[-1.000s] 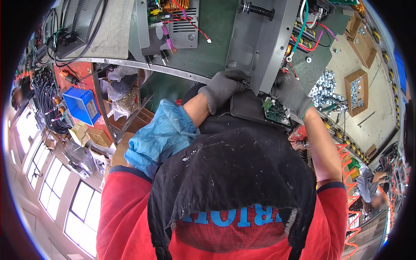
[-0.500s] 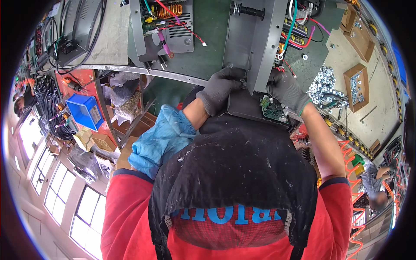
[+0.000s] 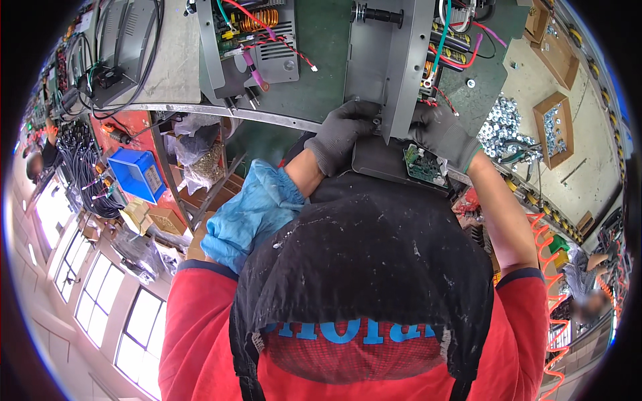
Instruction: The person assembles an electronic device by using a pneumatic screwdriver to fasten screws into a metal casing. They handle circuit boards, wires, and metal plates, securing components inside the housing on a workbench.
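Observation:
A grey sheet-metal chassis (image 3: 404, 67) stands at the bench's near edge, with a black threaded bolt (image 3: 378, 15) fixed in its far part. My left hand (image 3: 342, 132), in a dark grey glove, is at its near left corner. Its fingertips are closed by a small metal fastener (image 3: 376, 121); what they pinch is too small to make out. My right hand (image 3: 447, 136), gloved too, has bent fingers against the outer side of the upright panel, the tips partly hidden. Below the hands lies a dark metal plate (image 3: 378, 164) with a green circuit board (image 3: 424, 166).
Another open chassis (image 3: 277, 50) with a copper coil and loose wires stands to the left. Capacitors (image 3: 449, 47) and cables sit right of the panel. Loose nuts (image 3: 501, 127) are heaped near a cardboard tray (image 3: 554, 130). A blue bin (image 3: 136, 175) stands at the left.
The whole view has shifted slightly. Both hands stay at the chassis's near end, with only small finger movement; the right fingers are a little closer to the panel.

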